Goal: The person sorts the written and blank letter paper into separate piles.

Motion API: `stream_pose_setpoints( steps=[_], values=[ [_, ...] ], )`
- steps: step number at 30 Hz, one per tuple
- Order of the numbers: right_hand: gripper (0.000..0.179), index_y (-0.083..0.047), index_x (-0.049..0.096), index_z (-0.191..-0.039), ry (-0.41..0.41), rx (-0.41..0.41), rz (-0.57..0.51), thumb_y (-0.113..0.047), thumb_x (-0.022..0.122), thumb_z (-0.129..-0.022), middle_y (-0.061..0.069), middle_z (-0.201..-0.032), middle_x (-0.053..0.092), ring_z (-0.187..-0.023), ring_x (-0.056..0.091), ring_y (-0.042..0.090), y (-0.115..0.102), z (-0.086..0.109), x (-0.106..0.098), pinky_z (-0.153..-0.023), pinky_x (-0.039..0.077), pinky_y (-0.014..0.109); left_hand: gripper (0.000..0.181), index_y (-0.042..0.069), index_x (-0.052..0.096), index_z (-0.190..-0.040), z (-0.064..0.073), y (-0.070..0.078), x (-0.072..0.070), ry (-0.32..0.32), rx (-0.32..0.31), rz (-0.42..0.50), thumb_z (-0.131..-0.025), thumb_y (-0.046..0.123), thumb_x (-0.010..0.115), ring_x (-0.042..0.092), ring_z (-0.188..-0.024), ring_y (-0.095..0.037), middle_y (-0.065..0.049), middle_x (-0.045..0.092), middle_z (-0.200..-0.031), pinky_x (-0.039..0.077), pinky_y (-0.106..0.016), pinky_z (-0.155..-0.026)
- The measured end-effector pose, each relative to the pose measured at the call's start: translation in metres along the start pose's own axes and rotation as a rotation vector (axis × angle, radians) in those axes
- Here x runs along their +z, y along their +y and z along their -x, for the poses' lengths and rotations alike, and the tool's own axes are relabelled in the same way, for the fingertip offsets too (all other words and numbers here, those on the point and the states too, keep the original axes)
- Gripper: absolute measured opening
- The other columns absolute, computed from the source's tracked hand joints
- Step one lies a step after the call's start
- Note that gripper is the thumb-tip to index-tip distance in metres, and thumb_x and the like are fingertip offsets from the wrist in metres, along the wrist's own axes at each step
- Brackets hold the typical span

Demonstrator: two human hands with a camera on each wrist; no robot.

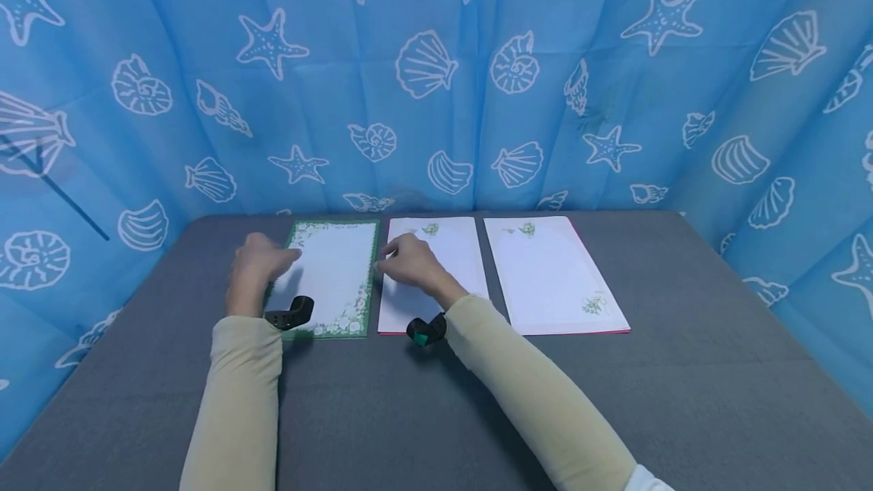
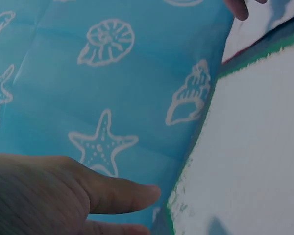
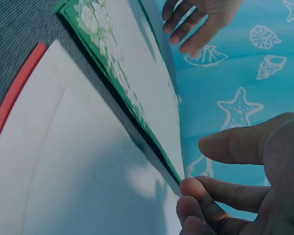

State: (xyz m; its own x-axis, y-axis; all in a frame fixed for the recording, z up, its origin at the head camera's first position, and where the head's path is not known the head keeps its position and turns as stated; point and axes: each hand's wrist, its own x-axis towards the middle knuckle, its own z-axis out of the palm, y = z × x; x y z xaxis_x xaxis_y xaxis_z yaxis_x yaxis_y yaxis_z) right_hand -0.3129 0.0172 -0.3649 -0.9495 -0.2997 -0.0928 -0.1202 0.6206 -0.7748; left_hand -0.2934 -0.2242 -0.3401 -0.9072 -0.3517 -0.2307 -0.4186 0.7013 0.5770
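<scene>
A green-bordered sheet with white flowers [image 1: 334,271] lies on the left of the table, its green edge looking thick or layered in the right wrist view. By its left side is my left hand [image 1: 259,264], with thumb reaching over the edge and nothing held. My right hand [image 1: 412,262] is over the gap between that sheet and the middle white sheet [image 1: 443,248]. Its thumb [image 3: 230,147] stands apart from the loosely bent fingers [image 3: 225,191], which are near the green edge; whether they touch it I cannot tell. The middle sheet shows a red edge beneath [image 3: 14,93].
On the right lies another white sheet [image 1: 546,271] with green leaf prints and a red edge. All three are in a row on a grey cloth-covered table [image 1: 423,415]. A blue shell-patterned curtain [image 1: 470,112] hangs behind and at the sides.
</scene>
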Motion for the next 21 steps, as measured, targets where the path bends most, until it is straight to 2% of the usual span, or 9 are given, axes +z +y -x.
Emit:
stream_pose_setpoints(
  steps=[2, 4, 5, 7, 11, 14, 18, 21],
  values=[
    [0.041, 0.003, 0.065, -0.129, 0.011, -0.006, -0.005, -0.020, 0.069, -0.095, 0.015, -0.123, 0.066, -0.102, 0.065, 0.026, 0.004, 0.002, -0.005, -0.084, 0.054, 0.039, 0.039, -0.006, 0.062, -0.109, 0.002, 0.005, 0.003, 0.011, 0.053, 0.003, -0.099, 0.031, 0.062, 0.057, -0.096, -0.043, -0.026, 0.060, -0.102, 0.048, -0.056, -0.083],
    [0.041, 0.002, 0.066, -0.129, 0.023, -0.009, -0.009, -0.021, 0.069, -0.096, 0.014, -0.118, 0.066, -0.099, 0.064, 0.025, 0.007, 0.005, -0.010, -0.081, 0.054, 0.038, 0.040, -0.006, 0.064, -0.115, 0.004, 0.010, 0.006, 0.001, 0.090, 0.010, -0.099, 0.031, 0.061, 0.058, -0.101, -0.044, -0.027, 0.061, -0.108, 0.049, -0.055, -0.085],
    [0.040, 0.001, 0.066, -0.129, 0.030, -0.012, -0.012, -0.021, 0.069, -0.096, 0.013, -0.115, 0.067, -0.097, 0.064, 0.024, 0.010, 0.007, -0.013, -0.079, 0.053, 0.037, 0.045, -0.008, 0.062, -0.123, 0.004, 0.013, 0.007, -0.013, 0.111, 0.012, -0.099, 0.031, 0.060, 0.057, -0.108, -0.047, -0.031, 0.060, -0.116, 0.049, -0.056, -0.089],
    [0.040, 0.000, 0.066, -0.129, 0.041, -0.015, -0.020, -0.020, 0.069, -0.096, 0.012, -0.109, 0.067, -0.092, 0.064, 0.023, 0.015, 0.009, -0.019, -0.075, 0.052, 0.035, 0.059, -0.009, 0.050, -0.142, 0.006, 0.018, 0.011, -0.048, 0.150, 0.033, -0.100, 0.031, 0.060, 0.047, -0.129, -0.050, -0.032, 0.046, -0.144, 0.043, -0.060, -0.100],
    [0.039, 0.000, 0.066, -0.129, 0.072, -0.027, -0.037, -0.019, 0.070, -0.095, 0.010, -0.101, 0.068, -0.085, 0.062, 0.020, 0.025, 0.015, -0.032, -0.070, 0.050, 0.032, 0.058, -0.006, 0.050, -0.144, 0.005, 0.025, 0.018, -0.112, 0.199, 0.101, -0.101, 0.031, 0.061, 0.052, -0.125, -0.046, -0.031, 0.047, -0.143, 0.045, -0.057, -0.099],
    [0.038, 0.001, 0.066, -0.129, 0.098, -0.035, -0.060, -0.017, 0.070, -0.095, 0.010, -0.097, 0.067, -0.080, 0.060, 0.020, 0.033, 0.020, -0.042, -0.067, 0.047, 0.031, 0.056, -0.004, 0.052, -0.143, 0.006, 0.030, 0.025, -0.123, 0.231, 0.156, -0.100, 0.029, 0.063, 0.054, -0.122, -0.043, -0.029, 0.050, -0.141, 0.046, -0.056, -0.098],
    [0.038, 0.002, 0.066, -0.128, 0.135, -0.031, -0.079, -0.015, 0.070, -0.095, 0.011, -0.096, 0.066, -0.080, 0.058, 0.020, 0.044, 0.026, -0.053, -0.066, 0.045, 0.031, 0.054, -0.005, 0.053, -0.142, 0.007, 0.038, 0.035, -0.139, 0.282, 0.214, -0.099, 0.026, 0.065, 0.055, -0.121, -0.042, -0.028, 0.052, -0.139, 0.047, -0.053, -0.096],
    [0.039, 0.002, 0.065, -0.128, 0.158, -0.014, -0.078, -0.016, 0.070, -0.095, 0.011, -0.098, 0.066, -0.083, 0.058, 0.021, 0.052, 0.030, -0.060, -0.069, 0.045, 0.031, 0.053, -0.004, 0.053, -0.142, 0.007, 0.044, 0.042, -0.174, 0.317, 0.249, -0.099, 0.025, 0.065, 0.056, -0.118, -0.040, -0.027, 0.053, -0.136, 0.048, -0.051, -0.093]
  ],
)
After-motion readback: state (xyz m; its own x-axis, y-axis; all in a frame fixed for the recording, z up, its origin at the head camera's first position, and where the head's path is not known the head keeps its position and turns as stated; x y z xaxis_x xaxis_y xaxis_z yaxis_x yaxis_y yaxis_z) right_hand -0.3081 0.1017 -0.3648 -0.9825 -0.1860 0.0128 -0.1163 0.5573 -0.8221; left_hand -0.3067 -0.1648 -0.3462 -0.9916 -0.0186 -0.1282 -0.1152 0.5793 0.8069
